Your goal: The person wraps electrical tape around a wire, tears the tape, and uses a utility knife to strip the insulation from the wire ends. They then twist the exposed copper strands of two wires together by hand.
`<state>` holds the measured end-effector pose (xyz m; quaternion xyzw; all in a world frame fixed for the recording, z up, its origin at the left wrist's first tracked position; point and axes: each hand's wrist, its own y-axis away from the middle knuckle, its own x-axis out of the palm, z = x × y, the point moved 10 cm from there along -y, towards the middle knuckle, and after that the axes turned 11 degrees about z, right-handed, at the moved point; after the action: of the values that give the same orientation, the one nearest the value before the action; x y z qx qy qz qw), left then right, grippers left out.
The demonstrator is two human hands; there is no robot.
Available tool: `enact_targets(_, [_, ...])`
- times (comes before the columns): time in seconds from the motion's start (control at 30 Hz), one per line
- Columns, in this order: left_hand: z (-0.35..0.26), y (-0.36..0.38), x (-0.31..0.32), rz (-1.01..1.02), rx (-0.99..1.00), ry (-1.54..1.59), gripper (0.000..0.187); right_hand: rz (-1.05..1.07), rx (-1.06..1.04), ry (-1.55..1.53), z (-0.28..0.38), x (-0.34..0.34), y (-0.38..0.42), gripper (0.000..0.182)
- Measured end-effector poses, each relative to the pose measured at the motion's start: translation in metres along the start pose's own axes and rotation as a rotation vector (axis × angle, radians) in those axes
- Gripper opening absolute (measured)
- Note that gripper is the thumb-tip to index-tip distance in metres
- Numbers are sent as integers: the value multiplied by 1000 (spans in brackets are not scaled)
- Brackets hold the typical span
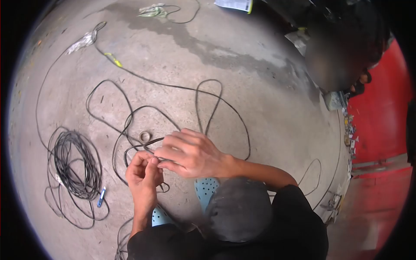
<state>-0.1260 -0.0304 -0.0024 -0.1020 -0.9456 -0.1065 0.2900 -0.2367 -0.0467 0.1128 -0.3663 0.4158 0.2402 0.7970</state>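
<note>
My left hand (145, 173) and my right hand (190, 155) meet over the floor in front of my body, fingertips pinched close together. A dark cable (152, 141) runs up to my fingers, and both hands pinch it; the exact spot is partly hidden behind the fingers. Loose loops of the same kind of cable spread on the concrete beyond my hands. Just past my fingers lies a small roll of tape (144, 137). To the left sits a coiled bundle of black cable (71, 162), with a blue utility knife (102, 196) beside it.
Light blue perforated shoes (206, 190) show below my hands. A whitish rag or wrap (82, 43) and yellow tape (113, 60) are on the cable farther off. At right, a red surface (381, 112) rises behind small litter. A blurred dark shape (342, 47) hangs upper right.
</note>
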Motion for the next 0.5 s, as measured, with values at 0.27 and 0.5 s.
enact_targets(0.27, [1,-2,5,-23,29,-40,10,-16,-66,266,5,8,6,12])
enact_targets(0.5, [7,-3,5,18,36,-68,12,166,456,-610,-41,38,19,16])
